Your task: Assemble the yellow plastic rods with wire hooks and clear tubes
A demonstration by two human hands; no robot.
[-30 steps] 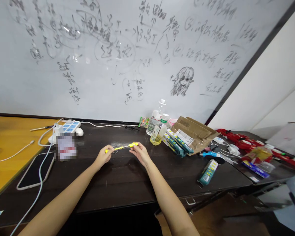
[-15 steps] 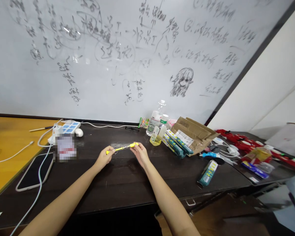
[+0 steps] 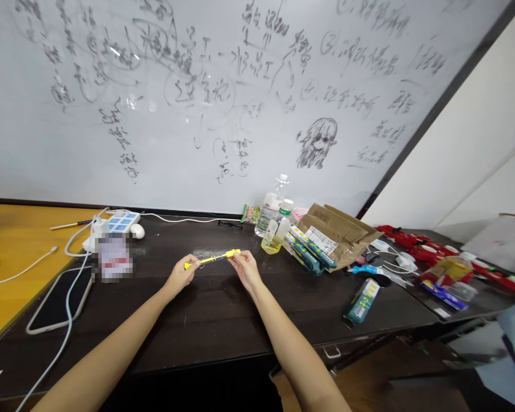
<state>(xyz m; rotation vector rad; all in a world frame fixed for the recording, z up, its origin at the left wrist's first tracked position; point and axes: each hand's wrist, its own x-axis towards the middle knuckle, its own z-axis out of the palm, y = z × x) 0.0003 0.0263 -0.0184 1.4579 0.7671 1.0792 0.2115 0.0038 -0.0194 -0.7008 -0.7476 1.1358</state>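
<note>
A thin yellow pen-shaped stick (image 3: 213, 259) with a partly see-through or shiny middle is held level between my two hands over the dark desk (image 3: 214, 326). My left hand (image 3: 181, 275) pinches its left end between thumb and fingers. At the other end, my right hand (image 3: 246, 268) has its thumb and fingertips closed on the thicker yellow part, the tip showing above them. The stick's exact kind is too small to make out. Thin dark curved lines show on the desk just behind it, near my left fingertips.
Bottles (image 3: 271, 214), green-and-white boxes (image 3: 305, 252) and a brown cardboard package (image 3: 343, 229) stand at the right back. Another green box (image 3: 363, 300) lies nearer. On the left are a phone (image 3: 60, 300), a power strip (image 3: 122, 222) and a white cable (image 3: 71, 309). A whiteboard (image 3: 163, 154) rises behind.
Both hands stay almost in place with the same grip. The stick's middle shows more yellow and dark than before, as if slightly turned.
</note>
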